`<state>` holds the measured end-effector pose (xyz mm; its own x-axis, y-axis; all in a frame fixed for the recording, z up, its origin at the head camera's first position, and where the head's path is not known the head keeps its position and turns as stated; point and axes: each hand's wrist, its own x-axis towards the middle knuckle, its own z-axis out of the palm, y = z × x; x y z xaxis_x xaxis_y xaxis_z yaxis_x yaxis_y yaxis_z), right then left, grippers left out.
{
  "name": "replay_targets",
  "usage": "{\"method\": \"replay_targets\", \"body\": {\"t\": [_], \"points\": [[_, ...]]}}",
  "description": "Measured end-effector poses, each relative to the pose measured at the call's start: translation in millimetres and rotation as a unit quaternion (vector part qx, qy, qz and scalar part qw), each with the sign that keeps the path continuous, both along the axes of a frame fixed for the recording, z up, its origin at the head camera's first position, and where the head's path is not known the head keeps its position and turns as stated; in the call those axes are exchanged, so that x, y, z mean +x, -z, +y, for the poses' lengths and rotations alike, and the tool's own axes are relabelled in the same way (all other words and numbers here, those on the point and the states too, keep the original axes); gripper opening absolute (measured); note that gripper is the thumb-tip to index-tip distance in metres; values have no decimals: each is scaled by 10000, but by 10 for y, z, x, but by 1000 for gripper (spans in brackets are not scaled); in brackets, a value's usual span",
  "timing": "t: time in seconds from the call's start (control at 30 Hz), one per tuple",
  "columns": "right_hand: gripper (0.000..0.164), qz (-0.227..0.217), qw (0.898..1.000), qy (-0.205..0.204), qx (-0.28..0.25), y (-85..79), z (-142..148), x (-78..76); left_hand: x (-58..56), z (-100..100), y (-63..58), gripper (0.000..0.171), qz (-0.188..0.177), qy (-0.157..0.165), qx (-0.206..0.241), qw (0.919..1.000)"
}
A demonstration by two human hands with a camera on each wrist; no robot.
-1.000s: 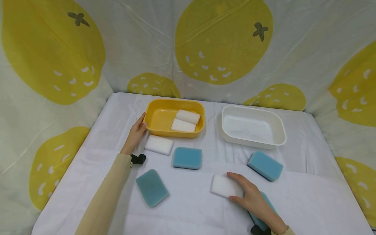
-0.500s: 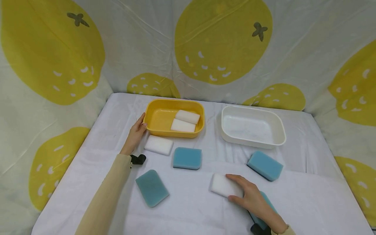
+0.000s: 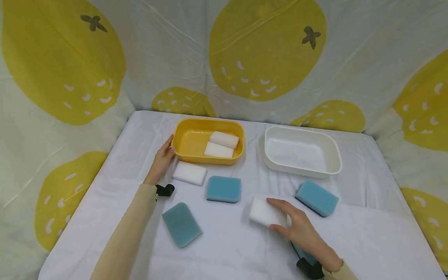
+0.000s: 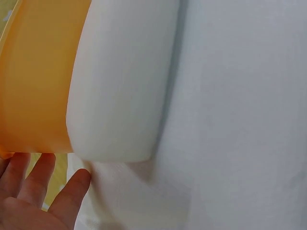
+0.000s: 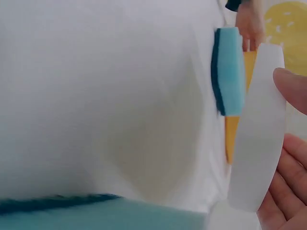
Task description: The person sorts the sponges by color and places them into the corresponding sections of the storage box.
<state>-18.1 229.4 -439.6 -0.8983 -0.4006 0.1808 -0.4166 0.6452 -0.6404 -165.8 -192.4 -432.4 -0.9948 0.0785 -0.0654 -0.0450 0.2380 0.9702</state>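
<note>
My right hand (image 3: 303, 232) grips a white sponge (image 3: 263, 211) by its right end, thumb on one side and fingers on the other. In the right wrist view this white sponge (image 5: 259, 134) is raised off the cloth. At the far left, my left hand (image 3: 161, 160) rests against the left end of a yellow tub (image 3: 190, 146), its fingertips on the wall in the left wrist view. Two white sponges (image 3: 218, 149) lie at the right end inside the tub. Another white sponge (image 3: 189, 173) lies in front of it, near my left wrist.
A white tub (image 3: 297, 153) stands at the back right. Blue scrub sponges lie about the white cloth: one at the centre (image 3: 223, 189), a green-side-up sponge (image 3: 181, 224) at front left, one at right (image 3: 317, 198), and another (image 3: 305, 254) partly under my right wrist.
My right hand has lifted the white sponge off the cloth and moved it slightly away from me. The left hand has stayed against the yellow tub.
</note>
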Motion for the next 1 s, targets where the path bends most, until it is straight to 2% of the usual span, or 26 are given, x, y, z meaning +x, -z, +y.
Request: {"method": "replay_targets", "body": {"t": [0.1, 0.2, 0.67, 0.83, 1.0], "points": [[73, -54, 10000, 39, 33, -87, -20, -43, 46, 37, -89, 54, -17, 0, -135, 9999], [73, -22, 10000, 70, 19, -156, -36, -102, 66, 51, -118, 54, -22, -8, -229, 9997], [71, 275, 9993, -194, -166, -393, -140, -420, 48, 27, -86, 54, 65, 26, -120, 9999], [71, 449, 9982, -317, -250, -443, -207, -517, 45, 33, -87, 53, 21, 17, -71, 10000], [71, 440, 9977, -424, -279, -472, -275, -604, 51, 39, -101, 54, 5, 24, -65, 10000]]}}
